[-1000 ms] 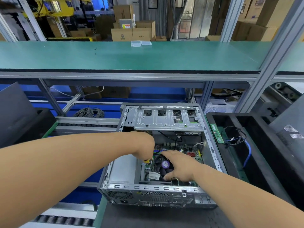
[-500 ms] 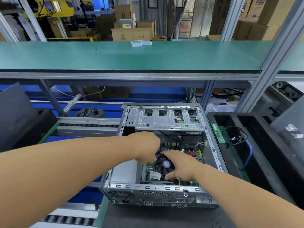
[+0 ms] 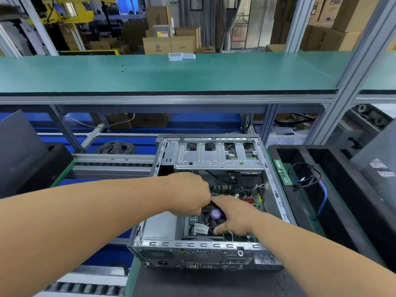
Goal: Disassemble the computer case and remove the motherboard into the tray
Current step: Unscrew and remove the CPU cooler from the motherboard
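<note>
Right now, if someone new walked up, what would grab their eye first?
Both hands meet inside the open computer case at centre: the left hand is curled above the fan, the right hand rests on it. A black tray to the right holds a blue cable and a green memory stick.

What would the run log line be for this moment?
case open | motherboard inside | left hand, right hand at fan | tray holds cables

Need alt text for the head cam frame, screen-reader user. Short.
Both hands reach into an open computer case: the left hand and the right hand meet over the CPU fan on the motherboard. A black tray holding a green memory stick and loose cables sits to the right.
</note>
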